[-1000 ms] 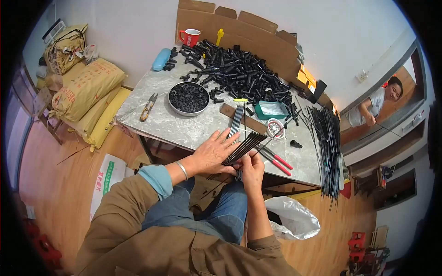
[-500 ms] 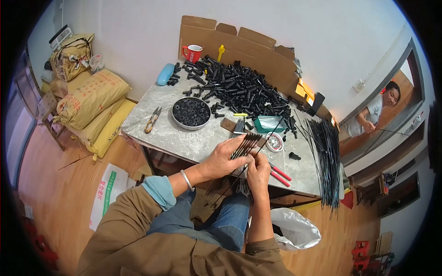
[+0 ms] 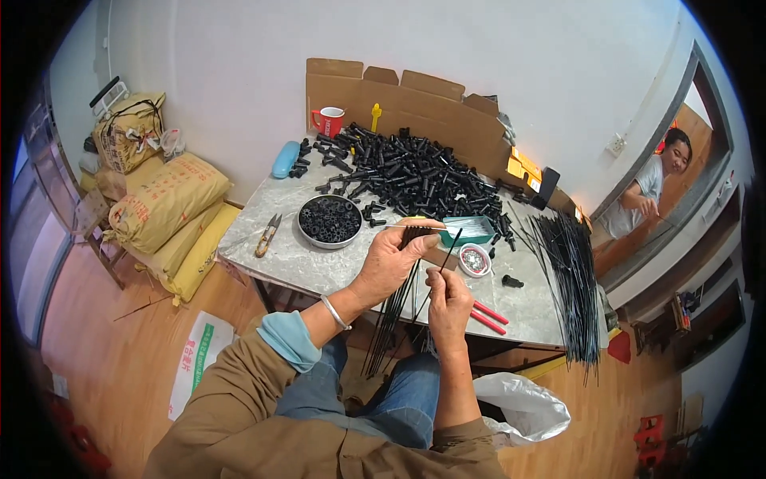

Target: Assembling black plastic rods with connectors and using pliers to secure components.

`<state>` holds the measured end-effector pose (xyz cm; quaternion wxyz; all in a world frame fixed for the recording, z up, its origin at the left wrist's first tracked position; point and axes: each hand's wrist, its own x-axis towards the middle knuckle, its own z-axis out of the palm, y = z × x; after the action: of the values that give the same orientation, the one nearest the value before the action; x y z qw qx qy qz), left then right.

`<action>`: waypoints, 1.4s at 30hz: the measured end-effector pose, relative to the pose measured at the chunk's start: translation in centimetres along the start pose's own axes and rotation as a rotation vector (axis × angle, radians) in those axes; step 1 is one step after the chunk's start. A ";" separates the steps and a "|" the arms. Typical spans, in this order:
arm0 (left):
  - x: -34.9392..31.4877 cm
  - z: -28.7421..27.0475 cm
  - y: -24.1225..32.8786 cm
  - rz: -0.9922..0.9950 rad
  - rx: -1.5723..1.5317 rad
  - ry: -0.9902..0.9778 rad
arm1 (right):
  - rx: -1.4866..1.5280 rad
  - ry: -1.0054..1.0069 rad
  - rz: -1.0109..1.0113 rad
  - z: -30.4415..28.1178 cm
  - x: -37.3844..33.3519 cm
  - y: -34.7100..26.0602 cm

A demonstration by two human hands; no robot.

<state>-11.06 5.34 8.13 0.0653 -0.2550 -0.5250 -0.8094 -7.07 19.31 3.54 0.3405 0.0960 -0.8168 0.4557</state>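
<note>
Above the table's near edge, my left hand (image 3: 392,262) is closed around a bunch of thin black rods (image 3: 391,323). Their short upper ends stick out in a row beside the thumb, and the long ends hang down toward my knees. To its right, slightly lower, my right hand (image 3: 449,303) pinches a single thin black rod (image 3: 456,239), tilted with its tip up. The two hands are a little apart. Just beyond them lie a green tray (image 3: 481,231) and a small round dish (image 3: 475,272) of shiny bits. Red-handled pliers (image 3: 490,322) rest right of my right hand.
Black bolt-like parts (image 3: 415,172) are heaped before a cardboard screen (image 3: 335,84). On the left are a metal bowl (image 3: 332,244) of black rings, snips (image 3: 267,238), a blue case (image 3: 285,160) and a red mug (image 3: 330,124). More rods (image 3: 566,287) overhang the right edge. A person (image 3: 638,195) stands in the doorway.
The bunch in my left hand has turned from a raised fan to hanging steeply down. My right hand has drawn slightly down and away, still with its rod. The view has shifted.
</note>
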 end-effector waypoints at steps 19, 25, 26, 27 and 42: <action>0.1 0.2 0.7 -0.044 -0.032 0.029 | 0.067 -0.058 0.071 0.4 0.2 0.3; 0.0 0.1 0.6 -0.058 -0.007 0.018 | 0.089 -0.069 0.061 0.5 0.3 -0.2; 0.0 0.2 0.6 -0.059 -0.017 0.013 | 0.085 -0.072 0.043 0.5 0.3 -0.3; -0.1 0.2 0.7 -0.060 -0.026 0.007 | 0.085 -0.073 0.043 0.5 0.3 -0.6; 1.6 -0.9 -0.2 0.370 0.781 -0.246 | 0.449 -0.728 0.301 -0.4 3.9 -0.2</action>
<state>-12.82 4.89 8.41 0.2373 -0.3949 -0.7408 -0.4889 -9.74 20.17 6.32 -0.0683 0.2014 -0.7692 0.6025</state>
